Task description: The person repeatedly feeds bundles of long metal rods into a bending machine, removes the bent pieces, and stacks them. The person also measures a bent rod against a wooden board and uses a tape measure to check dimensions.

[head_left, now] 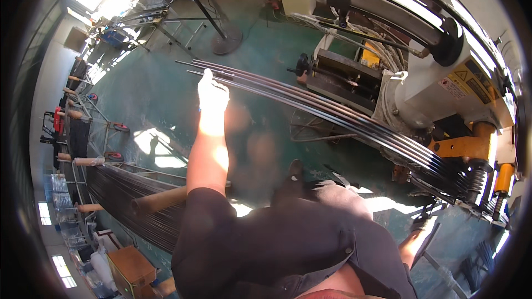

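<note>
In a white glove, glaring in the sunlight, my left hand (213,93) is closed round the far-left ends of several long thin metal rods (343,113). The rods slope down to the right, some brownish and some silvery, side by side with small gaps. Their other ends run in under the yellow arm and coil springs of a machine (463,148). My right hand (422,229) is low at the right, below the machine's edge and beside a dark flat bar (430,239). Its fingers are small and partly hidden, so their grip is unclear.
A rack with a bundle of dark rods (136,202) and a cardboard tube (159,200) stands at my left. Behind the held rods is a vise-like block with a handwheel (302,65). A round stand base (226,42) rests on the green floor, with a brown box (131,266) lower left.
</note>
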Tool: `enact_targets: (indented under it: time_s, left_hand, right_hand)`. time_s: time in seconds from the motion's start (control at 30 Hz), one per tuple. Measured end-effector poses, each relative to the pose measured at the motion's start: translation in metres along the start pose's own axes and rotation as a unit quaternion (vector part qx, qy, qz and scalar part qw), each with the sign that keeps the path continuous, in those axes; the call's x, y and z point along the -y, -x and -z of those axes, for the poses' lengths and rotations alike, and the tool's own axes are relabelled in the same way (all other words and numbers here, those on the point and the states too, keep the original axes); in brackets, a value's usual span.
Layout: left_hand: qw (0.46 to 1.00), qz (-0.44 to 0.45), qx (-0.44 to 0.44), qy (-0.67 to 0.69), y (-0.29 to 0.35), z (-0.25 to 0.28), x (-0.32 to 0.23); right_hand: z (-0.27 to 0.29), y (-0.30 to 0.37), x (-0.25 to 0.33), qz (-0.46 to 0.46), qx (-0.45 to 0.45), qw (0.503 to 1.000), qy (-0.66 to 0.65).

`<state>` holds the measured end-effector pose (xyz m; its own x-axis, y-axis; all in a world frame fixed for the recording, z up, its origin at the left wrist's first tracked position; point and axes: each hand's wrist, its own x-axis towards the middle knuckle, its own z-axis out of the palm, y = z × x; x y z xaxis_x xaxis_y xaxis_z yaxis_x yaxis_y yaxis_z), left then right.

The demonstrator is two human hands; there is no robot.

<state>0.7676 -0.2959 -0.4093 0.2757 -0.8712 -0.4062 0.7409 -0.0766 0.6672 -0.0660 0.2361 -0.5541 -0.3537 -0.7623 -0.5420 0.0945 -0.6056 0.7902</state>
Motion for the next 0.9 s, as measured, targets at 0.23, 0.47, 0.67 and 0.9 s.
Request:
enact_targets:
  time_s: [0.23,0.47,0.67,0.9]
  left_hand:
    - [0.995,-0.091,-0.030,0.012,-0.102,0.071,-0.110]
    - [0.985,-0.146,0.018,-0.085,-0.120,0.079,-0.126]
    - [0.988,-0.129,-0.070,-0.052,-0.102,0.059,-0.114]
    - [0.980,-0.166,-0.046,-0.100,-0.101,0.058,-0.135]
  right_hand:
    - [0.147,0.071,0.066,0.238,-0.242,0.394,0.854]
    - [0.121,0.080,0.074,0.316,-0.263,0.420,0.809]
    - [0.171,0.066,0.018,0.356,-0.170,0.409,0.823]
    - [0.213,0.058,-0.038,0.326,-0.111,0.396,0.851]
